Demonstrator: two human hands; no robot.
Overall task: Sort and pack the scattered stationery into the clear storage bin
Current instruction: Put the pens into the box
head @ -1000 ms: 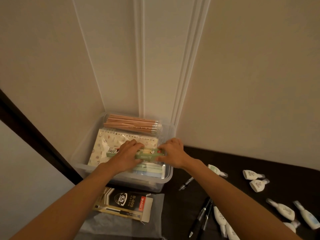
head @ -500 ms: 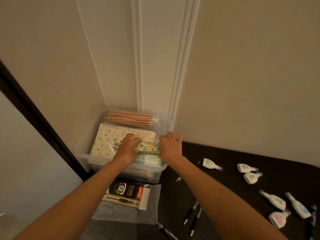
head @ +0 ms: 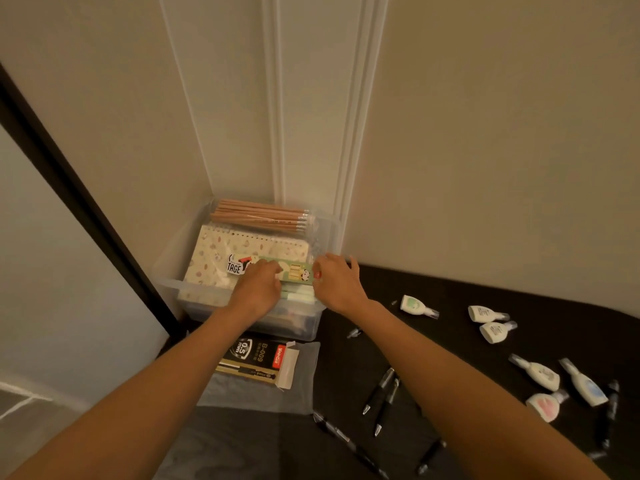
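Right hand [head: 337, 287] has loosened off green packet [head: 296, 271]; pens [head: 381, 393] lie beside bin [head: 172, 284].

"TAGE" — on a sticker [head: 236, 267] on the notebook [head: 221, 249]; "0.5 mm" and "B-009" on the black pen box [head: 258, 362].

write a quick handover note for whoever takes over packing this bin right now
Left hand holds the left end of the green panda pack; right hand, fingers spread, touches its right end.
The pack lies in the clear bin, partly over the spiral notebook.
Done: pencil bundle and notebook are in the bin.
Left: pen box in front of the bin, six correction tapes and loose black pens on the dark table.
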